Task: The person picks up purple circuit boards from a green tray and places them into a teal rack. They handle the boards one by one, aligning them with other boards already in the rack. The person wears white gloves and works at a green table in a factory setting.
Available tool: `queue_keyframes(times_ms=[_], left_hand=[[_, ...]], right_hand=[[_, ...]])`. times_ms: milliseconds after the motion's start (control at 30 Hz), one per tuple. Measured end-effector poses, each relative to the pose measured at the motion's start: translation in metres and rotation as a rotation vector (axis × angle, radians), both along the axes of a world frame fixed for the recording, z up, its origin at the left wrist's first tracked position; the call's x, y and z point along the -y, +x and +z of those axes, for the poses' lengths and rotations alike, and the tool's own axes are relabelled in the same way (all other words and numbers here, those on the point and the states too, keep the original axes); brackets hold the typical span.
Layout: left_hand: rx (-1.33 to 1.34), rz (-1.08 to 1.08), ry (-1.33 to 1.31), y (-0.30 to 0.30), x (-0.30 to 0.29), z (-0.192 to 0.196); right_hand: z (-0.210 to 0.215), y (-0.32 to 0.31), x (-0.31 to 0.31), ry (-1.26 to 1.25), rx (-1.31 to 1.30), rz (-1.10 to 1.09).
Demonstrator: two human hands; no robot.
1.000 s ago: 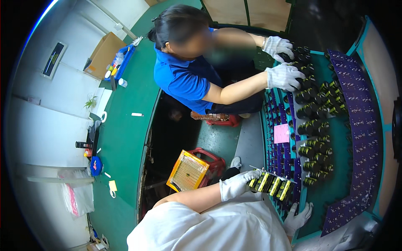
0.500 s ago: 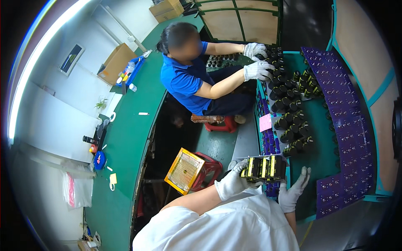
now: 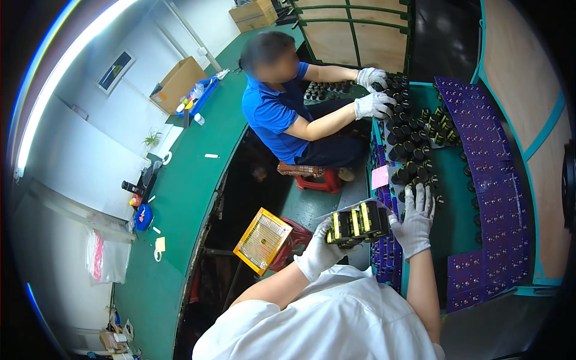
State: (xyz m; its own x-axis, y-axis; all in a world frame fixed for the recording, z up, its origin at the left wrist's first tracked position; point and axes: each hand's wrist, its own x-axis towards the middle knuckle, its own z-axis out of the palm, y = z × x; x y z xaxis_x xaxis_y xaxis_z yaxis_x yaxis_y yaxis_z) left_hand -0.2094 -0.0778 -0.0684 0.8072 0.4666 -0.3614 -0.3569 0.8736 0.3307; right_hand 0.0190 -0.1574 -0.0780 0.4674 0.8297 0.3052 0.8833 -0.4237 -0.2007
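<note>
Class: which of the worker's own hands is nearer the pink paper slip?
Right. The right hand is just below the pink slip; the left hand is farther down-left, holding black-and-yellow parts.

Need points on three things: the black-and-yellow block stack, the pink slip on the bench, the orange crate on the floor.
black-and-yellow block stack (image 3: pixel 358 223), head view, on a yellow-striped face in the middle of the stack.
pink slip (image 3: pixel 380 177), head view, centre of the paper.
orange crate (image 3: pixel 263 240), head view, middle of its gridded top.
</note>
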Motion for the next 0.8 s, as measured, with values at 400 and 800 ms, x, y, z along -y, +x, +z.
queue_keyframes(times_ms=[400, 800], left_hand=[[-0.08, -0.072, -0.019, 0.023, -0.086, -0.017], [0.096, -0.247, -0.072, 0.111, -0.217, -0.019]], right_hand=[[-0.004, 0.019, -0.005, 0.101, -0.094, 0.028], [0.009, 0.019, -0.02, -0.015, -0.16, -0.149]])
